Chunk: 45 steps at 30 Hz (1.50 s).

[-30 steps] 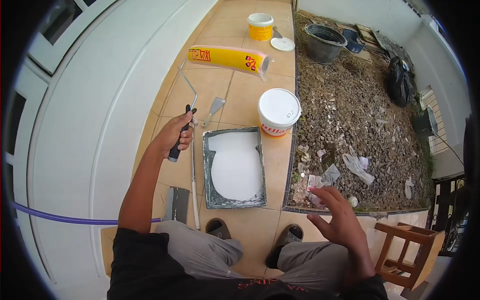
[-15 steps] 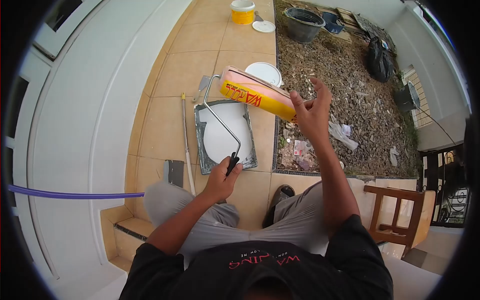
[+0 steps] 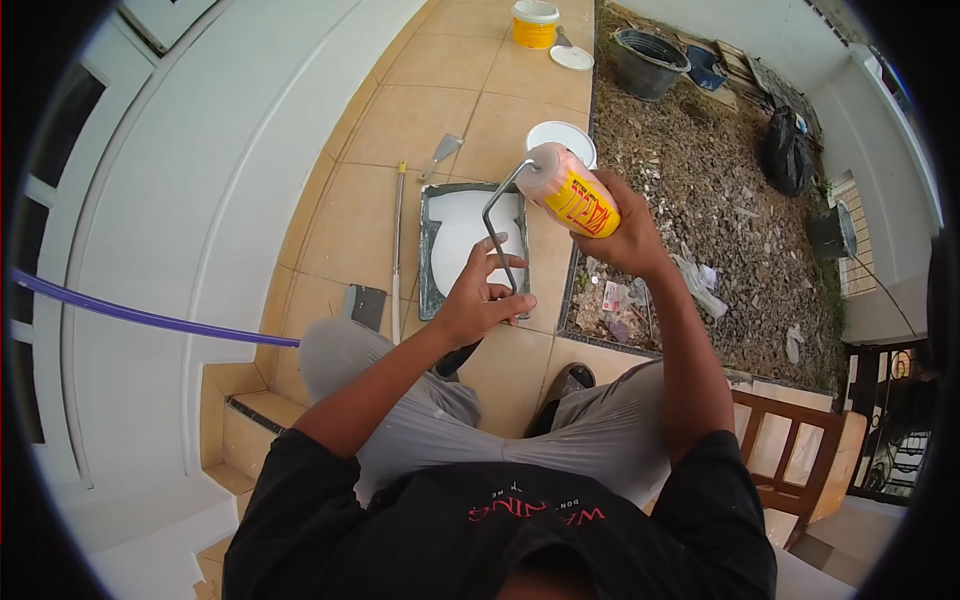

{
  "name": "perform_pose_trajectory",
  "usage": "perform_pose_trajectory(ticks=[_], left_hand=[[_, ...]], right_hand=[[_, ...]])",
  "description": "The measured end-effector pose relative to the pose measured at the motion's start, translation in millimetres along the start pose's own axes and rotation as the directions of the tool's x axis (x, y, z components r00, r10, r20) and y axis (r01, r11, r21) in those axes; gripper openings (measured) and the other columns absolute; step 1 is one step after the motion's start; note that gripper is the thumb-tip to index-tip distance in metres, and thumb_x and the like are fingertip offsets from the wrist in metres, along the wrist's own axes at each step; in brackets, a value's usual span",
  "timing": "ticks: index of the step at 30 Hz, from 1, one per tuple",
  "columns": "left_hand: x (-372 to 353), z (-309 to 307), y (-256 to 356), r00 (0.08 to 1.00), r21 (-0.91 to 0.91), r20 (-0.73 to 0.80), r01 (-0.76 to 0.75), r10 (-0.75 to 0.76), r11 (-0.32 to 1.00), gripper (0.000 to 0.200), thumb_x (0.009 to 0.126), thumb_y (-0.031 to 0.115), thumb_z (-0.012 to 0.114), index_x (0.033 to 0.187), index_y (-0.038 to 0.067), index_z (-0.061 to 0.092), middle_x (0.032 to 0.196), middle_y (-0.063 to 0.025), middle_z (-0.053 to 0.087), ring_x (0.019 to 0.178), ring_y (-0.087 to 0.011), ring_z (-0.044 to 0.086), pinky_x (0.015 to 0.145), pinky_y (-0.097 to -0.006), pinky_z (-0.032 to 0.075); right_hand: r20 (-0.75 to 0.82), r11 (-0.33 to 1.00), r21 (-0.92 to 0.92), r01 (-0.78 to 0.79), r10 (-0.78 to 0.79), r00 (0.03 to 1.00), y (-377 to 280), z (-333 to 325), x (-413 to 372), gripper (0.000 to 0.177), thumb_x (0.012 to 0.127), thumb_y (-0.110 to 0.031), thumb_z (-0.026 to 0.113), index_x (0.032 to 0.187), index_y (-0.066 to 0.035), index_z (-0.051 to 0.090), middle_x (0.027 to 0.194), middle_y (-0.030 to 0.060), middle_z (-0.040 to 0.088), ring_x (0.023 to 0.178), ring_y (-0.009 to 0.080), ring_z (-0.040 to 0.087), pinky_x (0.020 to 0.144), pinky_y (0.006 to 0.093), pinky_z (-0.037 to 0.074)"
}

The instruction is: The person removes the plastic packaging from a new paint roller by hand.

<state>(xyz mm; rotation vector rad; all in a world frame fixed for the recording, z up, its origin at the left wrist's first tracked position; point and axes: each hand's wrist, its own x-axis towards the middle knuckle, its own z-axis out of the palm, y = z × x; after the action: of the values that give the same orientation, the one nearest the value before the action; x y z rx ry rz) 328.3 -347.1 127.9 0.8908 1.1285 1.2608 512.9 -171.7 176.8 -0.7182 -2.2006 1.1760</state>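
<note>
A paint roller (image 3: 562,188), its pink sleeve still in a yellow printed wrapper, is held up in front of me with its end cap tilted toward the left. My right hand (image 3: 632,228) wraps around the sleeve from the right. My left hand (image 3: 482,300) has its thumb and fingers at the bent metal rod of the roller frame, some fingers spread; the black handle (image 3: 458,358) hangs just below it. Under the rod, a paint tray (image 3: 428,250) with white paint lies on the tiles, partly hidden by my left hand.
A scraper (image 3: 442,155), a long pole (image 3: 399,240) and a grey flat blade (image 3: 365,306) lie left of the tray. Beyond are a white lid (image 3: 560,138) and a yellow bucket (image 3: 535,28). Gravelly ground (image 3: 700,200) borders the tiles; a wooden chair (image 3: 800,450) stands right.
My left hand has shifted from the black handle up to the metal rod. The roller has swung so its end cap faces me more, and my right hand now grasps around the sleeve.
</note>
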Motion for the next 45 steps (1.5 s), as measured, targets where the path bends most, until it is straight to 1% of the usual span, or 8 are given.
perform_pose_trajectory(ticks=[4,9,12,17,23,29,39,45], left_hand=[[33.2,-13.5,55.6,0.966,0.075,0.207,-0.175,0.156,0.982,0.083,0.080,0.019,0.076,0.146,0.004,0.028,0.139,-0.0119,0.042,0.106,-0.0245,0.058,0.085,-0.0372,0.053],[32.3,-18.7,62.1,0.992,-0.072,0.004,-0.126,0.127,0.989,0.074,0.081,0.026,0.079,0.139,0.000,0.043,0.109,-0.0060,0.064,0.071,-0.0094,0.062,0.053,-0.0187,0.047],[30.6,-16.6,46.3,0.978,-0.040,-0.062,-0.203,0.200,0.978,0.065,0.080,0.025,0.080,0.132,-0.001,0.052,0.109,-0.0059,0.065,0.071,-0.0054,0.060,0.052,-0.0185,0.044],[41.2,-18.4,38.1,0.968,-0.045,-0.155,-0.204,0.195,0.978,0.053,0.076,0.020,0.085,0.116,-0.005,0.062,0.105,-0.0101,0.069,0.080,-0.0089,0.064,0.068,-0.0209,0.051],[40.9,-18.0,32.0,0.968,0.067,-0.176,-0.168,0.178,0.983,0.046,0.078,0.026,0.083,0.107,-0.006,0.067,0.092,-0.0083,0.070,0.080,-0.0082,0.064,0.070,-0.0224,0.051],[43.9,-18.2,21.4,0.965,0.052,-0.180,-0.183,0.189,0.982,0.043,0.080,0.026,0.082,0.102,-0.007,0.067,0.087,-0.0073,0.070,0.077,-0.0084,0.063,0.070,-0.0217,0.050],[42.6,-17.0,27.6,0.997,-0.150,-0.077,-0.009,-0.003,0.989,0.051,0.078,0.018,0.083,0.114,-0.009,0.059,0.098,-0.0107,0.068,0.090,-0.0121,0.064,0.077,-0.0264,0.053],[43.1,-16.8,24.1,0.998,-0.259,0.063,-0.008,0.025,0.966,0.058,0.075,0.013,0.084,0.124,-0.003,0.057,0.096,-0.0061,0.067,0.086,-0.0093,0.063,0.067,-0.0220,0.050]], right_hand=[[0.271,0.940,0.311,-0.139,0.052,0.961,-3.0,9.9,-3.3,0.053,0.068,-0.008,0.076,0.118,-0.006,0.059,0.102,0.0022,0.066,0.090,0.0128,0.061,0.084,0.0303,0.050],[0.534,0.900,0.258,-0.352,0.171,0.828,4.8,5.4,-7.2,0.065,0.068,-0.034,0.078,0.120,0.000,0.058,0.106,0.0082,0.065,0.097,0.0180,0.060,0.091,0.0328,0.047],[0.528,0.887,0.189,-0.421,0.270,0.805,-1.4,16.2,-10.8,0.071,0.069,-0.041,0.079,0.122,0.001,0.057,0.106,0.0090,0.064,0.098,0.0187,0.059,0.090,0.0326,0.047],[-0.123,0.927,0.374,0.020,0.028,0.992,-20.3,50.2,-11.4,0.037,0.097,-0.029,0.059,0.121,-0.002,0.058,0.101,0.0105,0.065,0.095,0.0152,0.062,0.082,0.0321,0.050],[-0.214,0.809,-0.467,0.357,-0.495,0.842,-20.2,50.1,-4.6,0.026,0.086,-0.010,0.069,0.110,-0.001,0.062,0.099,0.0151,0.065,0.083,0.0285,0.067,0.071,0.0360,0.055],[-0.196,0.758,-0.527,0.384,-0.548,0.813,-15.8,50.4,-0.7,0.019,0.082,-0.004,0.069,0.100,-0.001,0.063,0.089,0.0157,0.067,0.075,0.0312,0.067,0.064,0.0375,0.055],[-0.358,0.997,-0.034,-0.073,0.056,0.932,-23.5,46.5,-9.0,0.009,0.090,-0.005,0.060,0.091,0.003,0.064,0.072,0.0088,0.066,0.063,0.0079,0.061,0.057,0.0256,0.049],[-0.245,0.999,0.038,-0.035,0.043,0.968,-21.3,51.0,-11.5,0.012,0.092,-0.007,0.060,0.093,0.004,0.065,0.072,0.0068,0.066,0.064,0.0065,0.060,0.058,0.0247,0.049]])
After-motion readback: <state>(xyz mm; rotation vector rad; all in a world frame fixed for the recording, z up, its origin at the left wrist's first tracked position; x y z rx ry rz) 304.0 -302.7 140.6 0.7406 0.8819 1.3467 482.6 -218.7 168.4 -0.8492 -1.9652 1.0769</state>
